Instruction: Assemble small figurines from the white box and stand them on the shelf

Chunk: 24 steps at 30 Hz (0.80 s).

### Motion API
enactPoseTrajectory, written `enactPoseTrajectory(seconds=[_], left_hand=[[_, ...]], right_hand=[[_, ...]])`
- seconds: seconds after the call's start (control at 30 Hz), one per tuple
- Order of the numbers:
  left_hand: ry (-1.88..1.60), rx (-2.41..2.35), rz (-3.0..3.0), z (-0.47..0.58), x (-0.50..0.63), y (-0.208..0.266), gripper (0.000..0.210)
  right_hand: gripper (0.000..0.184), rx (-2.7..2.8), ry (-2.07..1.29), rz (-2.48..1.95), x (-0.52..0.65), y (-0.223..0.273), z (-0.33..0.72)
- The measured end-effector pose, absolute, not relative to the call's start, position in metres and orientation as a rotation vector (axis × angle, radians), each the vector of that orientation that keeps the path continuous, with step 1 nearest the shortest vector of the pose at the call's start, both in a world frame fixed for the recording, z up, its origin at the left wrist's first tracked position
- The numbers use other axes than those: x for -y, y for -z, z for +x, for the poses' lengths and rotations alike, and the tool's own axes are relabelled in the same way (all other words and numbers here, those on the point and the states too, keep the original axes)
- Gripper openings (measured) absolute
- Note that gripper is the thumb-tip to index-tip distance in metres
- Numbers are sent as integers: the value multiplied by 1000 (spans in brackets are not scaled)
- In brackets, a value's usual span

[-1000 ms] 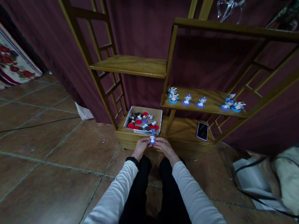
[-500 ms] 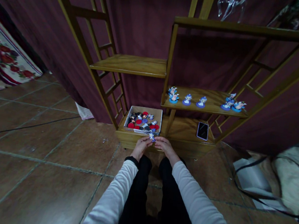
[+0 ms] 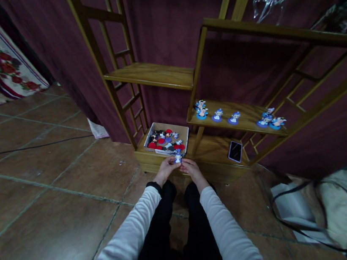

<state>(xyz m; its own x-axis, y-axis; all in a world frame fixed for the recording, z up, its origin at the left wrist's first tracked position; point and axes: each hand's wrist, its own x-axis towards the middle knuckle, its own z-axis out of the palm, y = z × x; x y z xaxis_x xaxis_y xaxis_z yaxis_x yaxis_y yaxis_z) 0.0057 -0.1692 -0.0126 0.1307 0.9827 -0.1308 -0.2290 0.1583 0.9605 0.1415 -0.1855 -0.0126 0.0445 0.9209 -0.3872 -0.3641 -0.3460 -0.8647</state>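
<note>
A small purple-and-white figurine (image 3: 178, 158) is held between my two hands, in front of the box's near edge. My left hand (image 3: 167, 167) grips it from the left, fingers closed. From the right, the fingertips of my right hand (image 3: 191, 168) pinch its side. Just beyond my hands, an open cardboard box (image 3: 186, 137) on the bottom shelf holds several figurines and red and purple round bases. On the middle right shelf (image 3: 247, 122) stand two purple-and-white figurines (image 3: 225, 117), with blue-based figurines (image 3: 202, 110) to their left and a further group (image 3: 271, 120) at the right end.
A phone (image 3: 235, 151) lies on the bottom shelf at right. A wooden shelf (image 3: 151, 75) juts out above the box. A clear glass ornament (image 3: 269, 6) stands on the top shelf. Bags (image 3: 339, 207) rest on the tiled floor at right; a black cable (image 3: 30, 150) runs along the left.
The figurine has turned more upright in my hands and shifted slightly to the right. My left hand moved a little with it; the right hand barely moved.
</note>
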Motion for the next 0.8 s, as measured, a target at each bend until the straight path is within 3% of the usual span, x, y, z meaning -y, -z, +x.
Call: enactPoseTrajectory(seconds=[0.8], left_hand=[[-1170,-1000,1059,10,172,10,44]], right_hand=[[20,613,-1607,-1162,189,7,145]])
